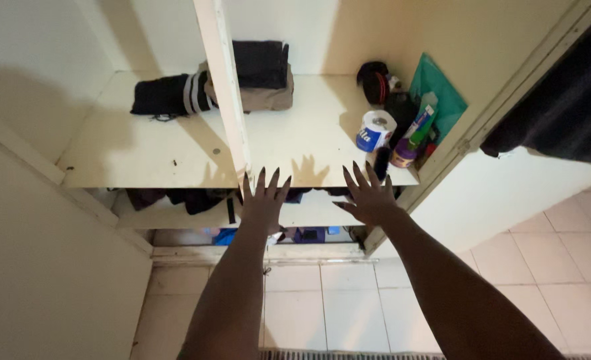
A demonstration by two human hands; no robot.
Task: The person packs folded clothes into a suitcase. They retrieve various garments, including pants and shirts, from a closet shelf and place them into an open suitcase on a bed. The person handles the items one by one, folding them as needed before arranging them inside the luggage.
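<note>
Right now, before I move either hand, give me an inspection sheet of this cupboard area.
Surface: cream cupboard shelf, mostly bare, split by an upright divider.
Job's things: folded dark garment on a beige one at the back; a dark striped roll left of the divider.
Clutter: toilet roll, bottles and tubes, green bag in the right corner; clothes on the lower shelf.
Grips: left hand and right hand open, fingers spread, holding nothing, near the shelf's front edge.
Cables: nothing seen.
Surroundings: tiled floor; dark cloth hanging at right.
</note>
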